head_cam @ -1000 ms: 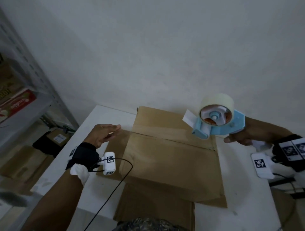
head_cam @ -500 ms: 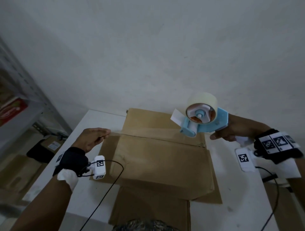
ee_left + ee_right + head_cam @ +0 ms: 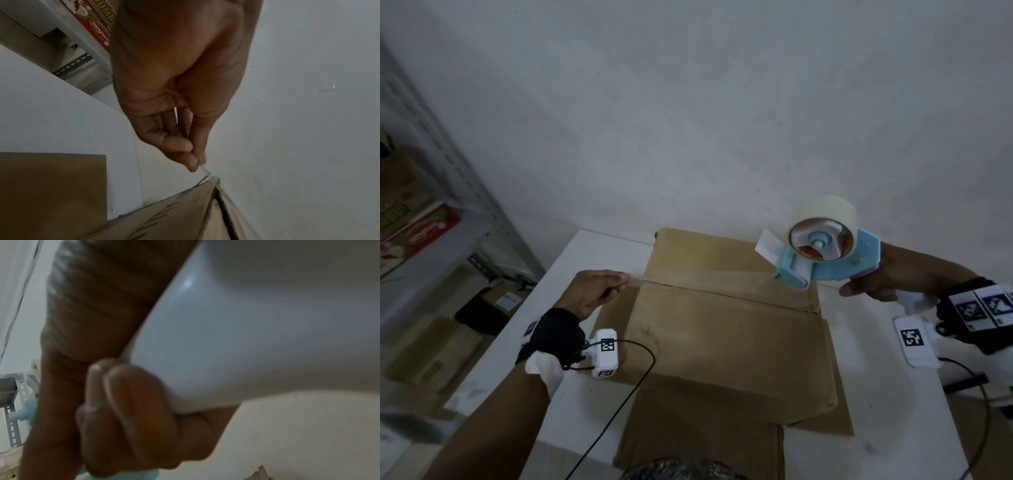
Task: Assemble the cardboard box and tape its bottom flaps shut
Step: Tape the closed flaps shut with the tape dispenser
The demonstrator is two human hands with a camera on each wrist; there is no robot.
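A brown cardboard box (image 3: 726, 339) stands on the white table (image 3: 592, 253) with its bottom flaps folded shut, seam across the top. My left hand (image 3: 599, 291) is at the seam's left end and pinches the end of a clear tape strip (image 3: 205, 170) between thumb and fingertips. The strip runs along the seam (image 3: 715, 281) toward the right. My right hand (image 3: 876, 281) grips the white handle (image 3: 236, 337) of a light-blue tape dispenser (image 3: 822, 253) with a clear tape roll, held just above the box's far right corner.
A grey metal shelf rack (image 3: 448, 192) with printed cartons stands at the left, with boxes and a dark bag on the floor below. The white wall (image 3: 722, 120) is close behind the table. A flat cardboard piece (image 3: 698, 438) hangs over the table's near edge.
The dispenser has drawn rightward along the seam, away from my left hand. My left hand has closed from loosely open into a pinch on the tape end.
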